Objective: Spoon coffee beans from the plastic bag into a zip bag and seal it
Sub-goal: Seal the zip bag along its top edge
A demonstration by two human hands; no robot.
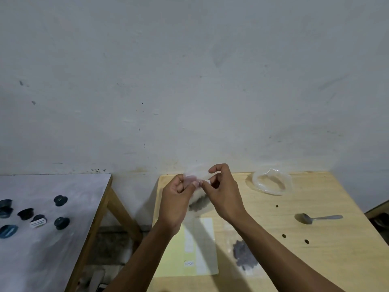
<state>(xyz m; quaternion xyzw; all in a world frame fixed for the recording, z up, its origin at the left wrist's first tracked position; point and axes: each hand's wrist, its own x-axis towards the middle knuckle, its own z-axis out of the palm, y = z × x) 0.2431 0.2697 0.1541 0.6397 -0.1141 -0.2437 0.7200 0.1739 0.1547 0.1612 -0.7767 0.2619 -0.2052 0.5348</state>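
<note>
The zip bag (197, 192) is blurred, its top edge hard to trace; left hand (176, 199) and right hand (223, 192) pinch it with curled fingers, raised above the table (315, 260).

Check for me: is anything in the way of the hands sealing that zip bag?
Nothing visible is. The left hand and right hand both already pinch the top edge of the zip bag, held up over the table. The spoon lies apart, to the right.

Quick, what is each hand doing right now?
Left hand: pinching the top edge of the zip bag.
Right hand: pinching the same bag's top edge.
</note>
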